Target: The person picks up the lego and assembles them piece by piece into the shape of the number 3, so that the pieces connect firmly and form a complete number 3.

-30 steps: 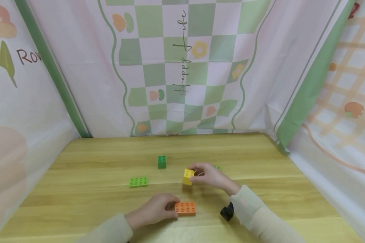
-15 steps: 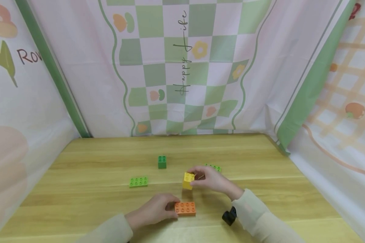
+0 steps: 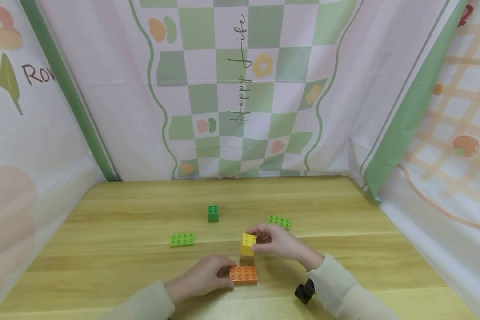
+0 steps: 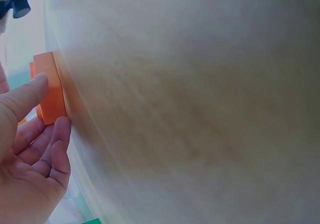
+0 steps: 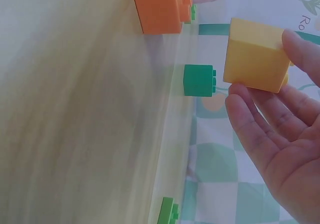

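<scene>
On the table near the front lies an orange toy brick (image 3: 243,275) with two rows of studs. My left hand (image 3: 203,276) grips its left end; in the left wrist view the thumb (image 4: 35,87) presses one side and fingers lie at the other. Just behind it, my right hand (image 3: 282,242) pinches a yellow toy brick (image 3: 248,245) with studs up. The right wrist view shows this yellow brick (image 5: 257,56) raised off the table, between thumb and fingers, apart from the orange brick (image 5: 160,9).
A dark green brick (image 3: 213,214) stands farther back. Flat light green bricks lie to the left (image 3: 182,240) and behind the right hand, the latter a light green brick (image 3: 279,222). A black device (image 3: 305,291) sits at the right wrist. Patterned curtains (image 3: 240,89) surround the wooden table (image 3: 144,200).
My right hand has brought the yellow brick nearer, toward the orange brick, uncovering the light green brick behind it. The left hand and the orange brick have stayed in place.
</scene>
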`<state>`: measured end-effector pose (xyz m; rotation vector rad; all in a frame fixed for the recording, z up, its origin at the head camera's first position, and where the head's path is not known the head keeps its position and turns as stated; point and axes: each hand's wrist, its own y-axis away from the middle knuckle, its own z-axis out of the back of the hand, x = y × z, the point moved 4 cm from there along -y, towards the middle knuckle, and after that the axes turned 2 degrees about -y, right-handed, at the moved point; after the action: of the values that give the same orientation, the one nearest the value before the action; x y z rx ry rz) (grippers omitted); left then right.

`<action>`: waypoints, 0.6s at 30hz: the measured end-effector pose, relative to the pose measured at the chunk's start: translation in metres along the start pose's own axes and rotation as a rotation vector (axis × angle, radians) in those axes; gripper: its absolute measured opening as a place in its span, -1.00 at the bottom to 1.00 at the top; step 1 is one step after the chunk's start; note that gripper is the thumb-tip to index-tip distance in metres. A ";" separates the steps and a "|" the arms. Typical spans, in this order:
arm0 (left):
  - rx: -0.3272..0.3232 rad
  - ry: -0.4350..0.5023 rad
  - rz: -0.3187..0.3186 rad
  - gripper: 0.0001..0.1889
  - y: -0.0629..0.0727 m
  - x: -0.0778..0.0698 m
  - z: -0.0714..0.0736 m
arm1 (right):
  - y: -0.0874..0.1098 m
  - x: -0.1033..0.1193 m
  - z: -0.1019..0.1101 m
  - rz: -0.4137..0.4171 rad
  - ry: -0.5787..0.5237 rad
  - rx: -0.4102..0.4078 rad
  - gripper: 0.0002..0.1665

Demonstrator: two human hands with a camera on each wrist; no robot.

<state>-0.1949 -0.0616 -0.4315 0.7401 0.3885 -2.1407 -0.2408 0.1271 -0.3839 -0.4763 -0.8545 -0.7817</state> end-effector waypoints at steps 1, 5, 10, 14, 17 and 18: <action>0.000 0.000 -0.002 -0.59 0.000 0.000 0.000 | 0.001 0.000 -0.001 -0.001 -0.001 0.004 -0.52; 0.016 0.012 0.018 -0.59 0.000 0.001 0.000 | 0.004 0.001 -0.003 0.003 -0.010 0.022 -0.52; 0.024 0.008 0.033 -0.59 -0.001 0.001 0.000 | 0.007 0.002 -0.006 -0.006 -0.059 0.048 -0.52; 0.005 -0.012 0.008 -0.60 0.000 -0.001 0.001 | 0.009 0.004 -0.008 -0.014 -0.078 0.063 -0.54; -0.002 -0.015 -0.006 -0.60 0.000 -0.001 0.001 | 0.012 0.004 -0.009 -0.020 -0.084 0.077 -0.55; -0.001 -0.015 -0.007 -0.60 0.000 -0.001 0.001 | 0.013 0.004 -0.010 -0.024 -0.087 0.082 -0.54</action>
<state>-0.1946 -0.0612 -0.4299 0.7223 0.3847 -2.1507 -0.2247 0.1273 -0.3876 -0.4306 -0.9713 -0.7489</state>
